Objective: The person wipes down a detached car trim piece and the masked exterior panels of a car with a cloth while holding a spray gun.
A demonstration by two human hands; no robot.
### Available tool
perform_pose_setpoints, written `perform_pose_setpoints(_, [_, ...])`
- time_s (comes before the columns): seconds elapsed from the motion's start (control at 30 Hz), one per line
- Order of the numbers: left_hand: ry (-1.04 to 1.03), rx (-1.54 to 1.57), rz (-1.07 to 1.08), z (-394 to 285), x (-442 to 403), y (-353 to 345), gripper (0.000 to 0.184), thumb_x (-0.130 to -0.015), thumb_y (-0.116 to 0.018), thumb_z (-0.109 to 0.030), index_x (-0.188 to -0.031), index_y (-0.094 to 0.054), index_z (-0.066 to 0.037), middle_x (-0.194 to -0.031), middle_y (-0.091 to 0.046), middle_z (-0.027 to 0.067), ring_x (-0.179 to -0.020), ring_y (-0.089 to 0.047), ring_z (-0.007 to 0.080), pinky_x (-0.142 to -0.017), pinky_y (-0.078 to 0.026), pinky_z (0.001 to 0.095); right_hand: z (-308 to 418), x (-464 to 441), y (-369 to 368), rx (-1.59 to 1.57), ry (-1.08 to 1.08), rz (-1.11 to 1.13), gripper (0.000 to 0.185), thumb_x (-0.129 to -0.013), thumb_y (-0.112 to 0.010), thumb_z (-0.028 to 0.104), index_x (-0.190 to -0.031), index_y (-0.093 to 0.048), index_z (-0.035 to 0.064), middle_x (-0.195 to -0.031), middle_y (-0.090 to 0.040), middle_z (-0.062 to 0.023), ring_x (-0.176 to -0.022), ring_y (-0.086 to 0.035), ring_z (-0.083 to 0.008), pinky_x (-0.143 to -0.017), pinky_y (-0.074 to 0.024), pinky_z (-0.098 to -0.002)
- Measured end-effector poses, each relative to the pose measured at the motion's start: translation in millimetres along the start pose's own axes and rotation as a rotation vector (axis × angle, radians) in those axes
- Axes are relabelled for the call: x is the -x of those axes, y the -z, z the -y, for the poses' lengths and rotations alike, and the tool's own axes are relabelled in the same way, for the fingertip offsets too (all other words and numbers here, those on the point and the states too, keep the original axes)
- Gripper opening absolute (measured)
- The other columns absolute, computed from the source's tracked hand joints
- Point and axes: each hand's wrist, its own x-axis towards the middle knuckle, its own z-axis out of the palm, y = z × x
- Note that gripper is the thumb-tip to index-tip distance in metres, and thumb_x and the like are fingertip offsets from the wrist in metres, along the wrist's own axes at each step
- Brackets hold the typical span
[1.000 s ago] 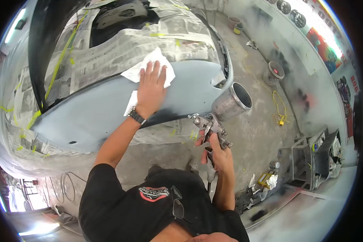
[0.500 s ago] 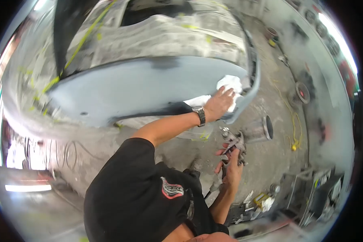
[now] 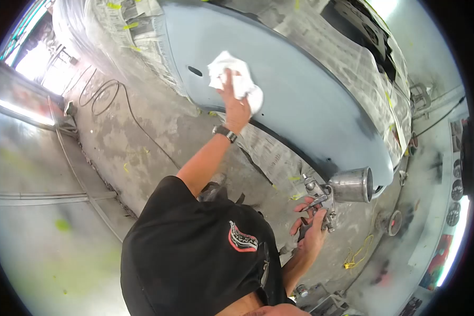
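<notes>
A curved car fender point(image 3: 300, 105) in grey primer stretches across the upper view. My left hand point(image 3: 236, 109), with a watch on its wrist, presses a crumpled white cloth point(image 3: 225, 66) against it, to the right of a dark oval hole point(image 3: 195, 71). Lower right, my right hand point(image 3: 315, 234) grips a metal spray gun point(image 3: 325, 199) by the handle. The gun's silver cup point(image 3: 353, 184) points sideways near the fender's lower right end. Part of the handle is hidden by my fingers.
Masking paper point(image 3: 279, 160) with yellow-green tape borders the fender. A dark hose point(image 3: 134, 124) runs over the concrete floor on the left. Right, a yellow cord point(image 3: 361, 253) lies near a round canister-like object point(image 3: 392, 223). Metal panels point(image 3: 42, 210) stand at left.
The view has turned and shifted along the fender. My left hand has carried the cloth from the fender's right end to near its oval hole. My right hand still holds the spray gun.
</notes>
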Motion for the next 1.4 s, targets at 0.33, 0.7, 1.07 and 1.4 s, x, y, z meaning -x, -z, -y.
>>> perform_pose_setpoints(0.33, [0.861,0.217,-0.488,161,4,-7,0.035,-0.109,-0.044,-0.026,-0.116,-0.058,0.005,-0.108,-0.065,0.0188,-0.109,-0.062,0.034,-0.089,-0.046,0.0463,44,-1,-47,0.13,0.144,0.102,0.069,-0.106,-0.043,0.057,-0.127,-0.055,-0.0067,-0.101,-0.067,-0.0195,-0.042,-0.052,-0.018,-0.038,-0.0395,-0.0286])
perform_pose_setpoints(0.7, [0.243,0.043,-0.051,-59,14,-28,0.082,-0.089,-0.071,-0.026,-0.159,-0.033,-0.007,-0.169,-0.006,0.0292,-0.157,-0.005,0.047,-0.114,-0.004,0.0779,42,-18,-72,0.243,0.031,0.28,0.074,-0.104,-0.035,0.068,-0.123,-0.055,-0.0009,-0.094,-0.064,-0.0157,-0.042,-0.05,-0.0169,-0.036,-0.0366,-0.0253])
perform_pose_setpoints(1.07, [0.98,0.438,-0.695,199,31,-25,0.041,-0.109,-0.048,-0.03,-0.126,-0.056,0.006,-0.116,-0.063,0.0135,-0.105,-0.059,0.0229,-0.093,-0.048,0.0339,34,-20,-110,0.308,-0.033,0.054,0.073,-0.105,-0.034,0.065,-0.124,-0.055,-0.0018,-0.093,-0.062,-0.0176,-0.037,-0.046,-0.0183,-0.032,-0.0367,-0.0268])
perform_pose_setpoints(1.4, [1.536,1.383,-0.637,405,147,-67,0.063,-0.103,-0.043,-0.055,-0.144,-0.05,-0.007,-0.134,-0.064,0.0126,-0.12,-0.062,0.0333,-0.106,-0.048,0.0485,50,-18,-166,0.439,-0.083,0.028,0.074,-0.105,-0.032,0.065,-0.126,-0.054,-0.0027,-0.092,-0.064,-0.0185,-0.041,-0.049,-0.0192,-0.036,-0.0399,-0.0283])
